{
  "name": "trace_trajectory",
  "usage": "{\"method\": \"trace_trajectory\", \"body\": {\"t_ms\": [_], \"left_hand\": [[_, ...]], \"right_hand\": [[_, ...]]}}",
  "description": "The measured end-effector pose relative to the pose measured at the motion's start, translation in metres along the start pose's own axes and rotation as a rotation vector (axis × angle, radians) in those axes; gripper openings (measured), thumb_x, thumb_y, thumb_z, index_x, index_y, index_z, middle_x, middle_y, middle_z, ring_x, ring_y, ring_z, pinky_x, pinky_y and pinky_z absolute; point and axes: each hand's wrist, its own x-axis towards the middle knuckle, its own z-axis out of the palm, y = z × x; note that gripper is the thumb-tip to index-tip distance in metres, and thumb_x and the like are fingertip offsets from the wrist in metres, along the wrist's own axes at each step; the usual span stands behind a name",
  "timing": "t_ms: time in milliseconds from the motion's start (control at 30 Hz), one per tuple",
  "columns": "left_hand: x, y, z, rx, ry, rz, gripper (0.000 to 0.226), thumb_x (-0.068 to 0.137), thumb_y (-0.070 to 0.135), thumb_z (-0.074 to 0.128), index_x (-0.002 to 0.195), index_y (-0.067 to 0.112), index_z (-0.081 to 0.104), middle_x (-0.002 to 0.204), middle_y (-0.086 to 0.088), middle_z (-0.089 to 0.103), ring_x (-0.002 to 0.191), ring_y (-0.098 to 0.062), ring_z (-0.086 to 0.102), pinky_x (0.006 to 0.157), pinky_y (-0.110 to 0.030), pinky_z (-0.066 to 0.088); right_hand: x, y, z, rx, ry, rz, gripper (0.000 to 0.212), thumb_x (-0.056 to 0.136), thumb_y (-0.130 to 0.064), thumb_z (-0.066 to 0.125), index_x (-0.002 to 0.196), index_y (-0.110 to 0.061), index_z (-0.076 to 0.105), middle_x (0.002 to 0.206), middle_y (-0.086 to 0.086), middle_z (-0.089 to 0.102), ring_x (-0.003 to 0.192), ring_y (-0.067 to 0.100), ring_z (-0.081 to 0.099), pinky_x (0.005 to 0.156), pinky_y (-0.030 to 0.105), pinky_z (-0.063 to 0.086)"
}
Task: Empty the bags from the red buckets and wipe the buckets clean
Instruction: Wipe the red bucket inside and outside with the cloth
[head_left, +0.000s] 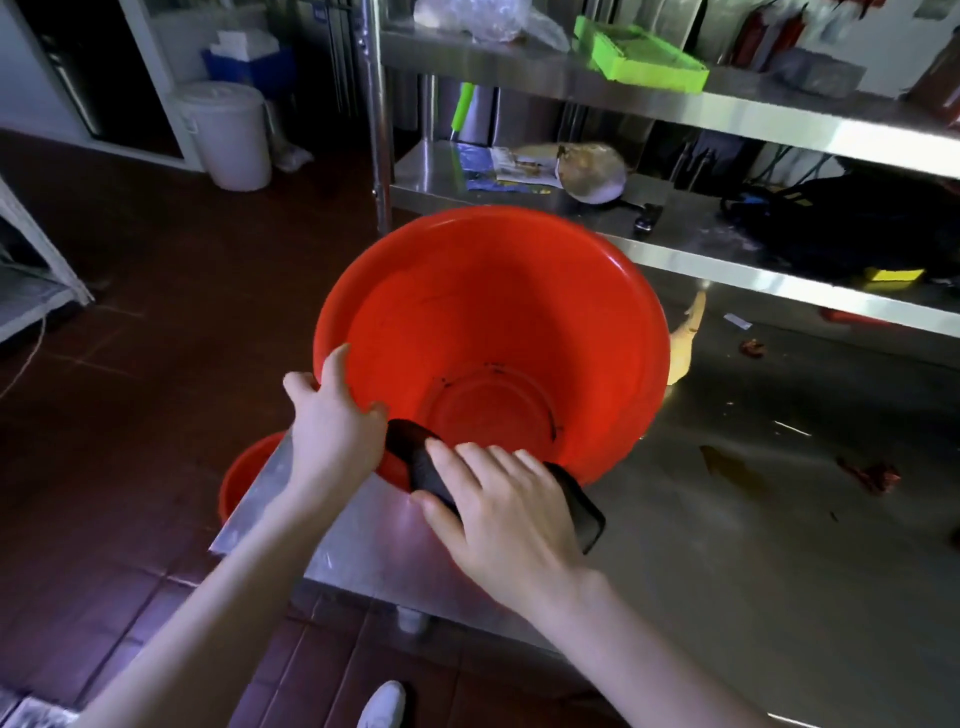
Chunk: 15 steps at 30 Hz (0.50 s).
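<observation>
1. Red plastic fills the middle of the view: a red bucket (493, 322) stands tilted on the near left corner of the steel table (727, 545), its opening turned toward the person.
2. Dark specks and a thin dirty ring lie around the bottom of the bucket; no bag is inside it.
3. The left grip (332, 415) clasps the bucket's left rim, fingers curled over the edge and thumb on the outside.
4. The right grip (504, 499) pinches a black cloth (415, 452) between thumb and fingers and holds it against the near rim, where the cloth drapes over the edge.
5. A second red bucket (247, 473) sits lower, beside the table's corner, mostly hidden by the tabletop.
6. A brown smear (727, 462) and red scraps (872, 475) mark the table to the right.
7. Shelves behind carry a green tray (641, 54) and a black bag (857, 223).
8. A white pail (228, 132) stands on the tiled floor at far left.
</observation>
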Motion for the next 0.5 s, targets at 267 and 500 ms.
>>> {"method": "trace_trajectory", "body": {"t_ms": [267, 500], "left_hand": [[-0.041, -0.061, 0.038, -0.135, 0.185, 0.040, 0.091, 0.087, 0.001, 0.054, 0.155, 0.038, 0.005, 0.111, -0.002, 0.034, 0.084, -0.015, 0.043, 0.079, -0.020, 0.034], [-0.007, -0.109, 0.106, -0.259, 0.207, 0.020, 0.097, 0.089, 0.004, 0.053, 0.152, 0.045, -0.008, 0.112, 0.000, 0.033, 0.084, 0.020, 0.041, 0.069, 0.004, 0.032]], "right_hand": [[-0.021, -0.004, 0.044, 0.036, -0.219, 0.083, 0.029, 0.088, -0.037, 0.056, 0.107, -0.021, 0.071, 0.090, -0.001, 0.065, 0.081, 0.022, 0.065, 0.069, 0.034, 0.051], [-0.009, 0.057, 0.111, -0.086, -0.415, 0.107, 0.034, 0.092, -0.037, 0.058, 0.119, -0.018, 0.066, 0.105, 0.006, 0.062, 0.095, 0.031, 0.058, 0.079, 0.042, 0.048]]}}
